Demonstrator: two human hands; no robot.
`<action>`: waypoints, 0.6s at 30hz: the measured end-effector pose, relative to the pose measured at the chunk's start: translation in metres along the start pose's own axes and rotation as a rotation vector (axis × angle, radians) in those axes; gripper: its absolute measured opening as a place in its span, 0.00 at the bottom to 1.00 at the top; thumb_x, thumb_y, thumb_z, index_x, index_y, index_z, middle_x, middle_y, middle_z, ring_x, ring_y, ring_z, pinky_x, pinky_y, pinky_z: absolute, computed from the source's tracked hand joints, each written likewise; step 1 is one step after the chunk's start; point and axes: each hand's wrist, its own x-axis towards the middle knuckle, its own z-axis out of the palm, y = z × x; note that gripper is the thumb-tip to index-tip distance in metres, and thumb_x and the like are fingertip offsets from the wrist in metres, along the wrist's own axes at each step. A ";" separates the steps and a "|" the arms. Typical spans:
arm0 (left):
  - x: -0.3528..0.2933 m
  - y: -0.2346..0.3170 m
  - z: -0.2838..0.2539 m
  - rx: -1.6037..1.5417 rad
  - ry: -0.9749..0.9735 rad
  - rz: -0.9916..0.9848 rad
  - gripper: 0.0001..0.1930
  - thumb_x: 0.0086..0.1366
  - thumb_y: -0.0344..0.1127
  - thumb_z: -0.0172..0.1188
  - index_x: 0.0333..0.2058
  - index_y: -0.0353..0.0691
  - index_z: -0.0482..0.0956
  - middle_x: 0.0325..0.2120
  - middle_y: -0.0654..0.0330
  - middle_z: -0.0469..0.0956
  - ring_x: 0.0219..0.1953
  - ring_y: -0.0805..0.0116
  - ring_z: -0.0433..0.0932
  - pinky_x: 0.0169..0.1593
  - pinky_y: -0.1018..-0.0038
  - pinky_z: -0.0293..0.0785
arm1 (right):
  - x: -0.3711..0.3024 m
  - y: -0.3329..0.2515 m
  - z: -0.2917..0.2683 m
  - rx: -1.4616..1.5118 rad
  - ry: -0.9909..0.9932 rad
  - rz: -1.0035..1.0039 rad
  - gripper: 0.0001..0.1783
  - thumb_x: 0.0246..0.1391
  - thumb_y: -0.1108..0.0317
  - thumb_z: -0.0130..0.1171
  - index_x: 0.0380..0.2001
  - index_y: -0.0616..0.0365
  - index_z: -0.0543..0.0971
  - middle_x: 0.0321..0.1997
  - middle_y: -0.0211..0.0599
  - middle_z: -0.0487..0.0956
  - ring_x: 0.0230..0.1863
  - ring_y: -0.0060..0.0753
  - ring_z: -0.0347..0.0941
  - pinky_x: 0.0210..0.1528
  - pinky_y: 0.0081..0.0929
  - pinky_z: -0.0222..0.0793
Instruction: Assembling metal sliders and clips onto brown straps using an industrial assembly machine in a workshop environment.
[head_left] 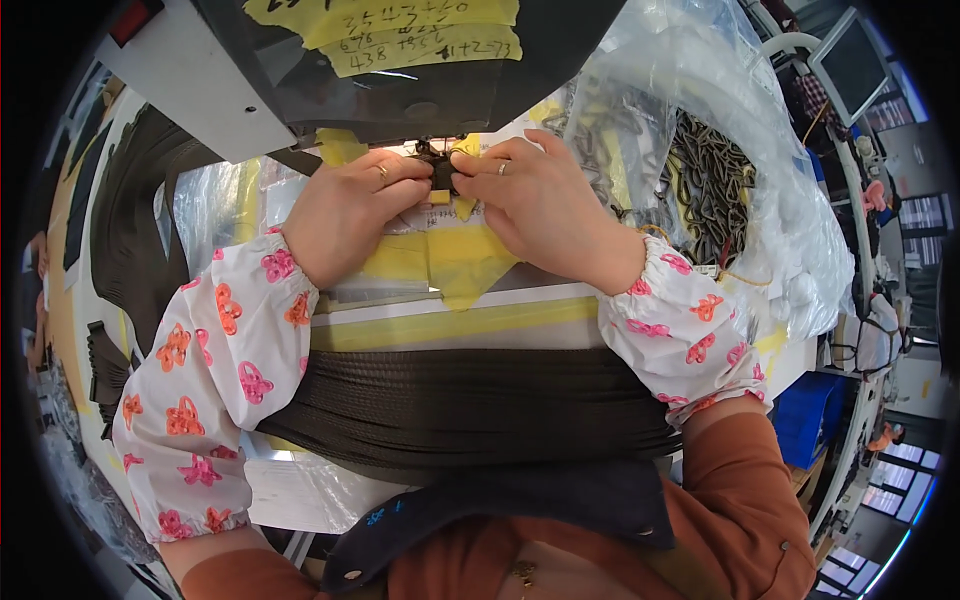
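Navy cloth [510,510] on the person's front comes first, then a thick bundle of dark strips [480,400]; whether these are finished or waiting cannot be told. Beyond, the left hand [350,212] and right hand [555,208] bring bunched fingertips to either side of a small dark piece [441,178] beneath a machine [420,95], apparently mid-work, though whether they clamp it is hidden. Yellow tape [420,62] on the machine bears handwritten black figures; no brand is readable.
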 end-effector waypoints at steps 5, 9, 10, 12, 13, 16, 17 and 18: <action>-0.002 -0.002 -0.004 -0.065 0.001 -0.096 0.14 0.49 0.24 0.55 0.37 0.42 0.77 0.40 0.63 0.76 0.37 0.62 0.76 0.36 0.71 0.73 | 0.003 0.008 0.003 0.008 0.009 0.016 0.16 0.43 0.75 0.52 0.38 0.53 0.78 0.46 0.26 0.76 0.47 0.32 0.68 0.54 0.40 0.57; -0.001 -0.006 -0.004 -0.026 -0.024 -0.148 0.14 0.49 0.23 0.54 0.37 0.42 0.77 0.40 0.63 0.77 0.35 0.60 0.77 0.37 0.70 0.73 | 0.007 0.016 0.009 0.039 0.003 0.049 0.14 0.43 0.72 0.53 0.36 0.51 0.79 0.45 0.22 0.77 0.47 0.33 0.68 0.56 0.47 0.54; 0.000 -0.008 -0.003 -0.021 0.019 -0.123 0.15 0.50 0.23 0.53 0.38 0.43 0.77 0.39 0.63 0.77 0.34 0.60 0.77 0.36 0.69 0.72 | 0.007 0.017 0.009 0.038 0.002 0.048 0.14 0.43 0.72 0.53 0.36 0.51 0.79 0.45 0.22 0.77 0.47 0.33 0.68 0.56 0.47 0.54; -0.001 -0.007 -0.005 -0.043 0.001 -0.157 0.15 0.50 0.22 0.53 0.38 0.43 0.77 0.38 0.63 0.77 0.34 0.59 0.77 0.36 0.69 0.72 | 0.010 0.016 0.008 0.061 0.023 0.064 0.14 0.44 0.73 0.52 0.37 0.52 0.78 0.46 0.23 0.76 0.49 0.35 0.67 0.55 0.50 0.54; -0.002 -0.007 -0.007 -0.069 -0.016 -0.188 0.16 0.51 0.22 0.52 0.39 0.44 0.76 0.37 0.63 0.78 0.33 0.59 0.77 0.36 0.69 0.72 | 0.011 0.016 0.009 0.064 0.025 0.059 0.14 0.44 0.73 0.52 0.37 0.52 0.78 0.46 0.23 0.76 0.49 0.35 0.67 0.55 0.50 0.54; 0.001 -0.009 -0.005 -0.094 0.007 -0.184 0.16 0.51 0.24 0.53 0.39 0.45 0.76 0.34 0.61 0.78 0.32 0.58 0.77 0.35 0.69 0.72 | 0.009 0.017 0.010 0.041 0.025 0.054 0.15 0.44 0.73 0.52 0.38 0.52 0.78 0.46 0.22 0.75 0.50 0.35 0.66 0.55 0.50 0.54; 0.002 -0.008 -0.010 -0.084 0.010 -0.182 0.16 0.51 0.24 0.53 0.39 0.45 0.76 0.34 0.61 0.78 0.32 0.58 0.77 0.35 0.69 0.72 | 0.012 0.018 0.009 0.045 0.017 0.060 0.15 0.44 0.73 0.52 0.38 0.53 0.78 0.46 0.23 0.75 0.50 0.35 0.66 0.55 0.49 0.54; 0.003 -0.006 -0.016 -0.009 -0.142 -0.308 0.15 0.51 0.25 0.53 0.39 0.45 0.76 0.33 0.59 0.78 0.32 0.57 0.76 0.35 0.68 0.72 | 0.014 0.019 0.008 0.049 0.009 0.064 0.15 0.44 0.73 0.52 0.38 0.53 0.78 0.46 0.23 0.75 0.50 0.35 0.66 0.55 0.49 0.54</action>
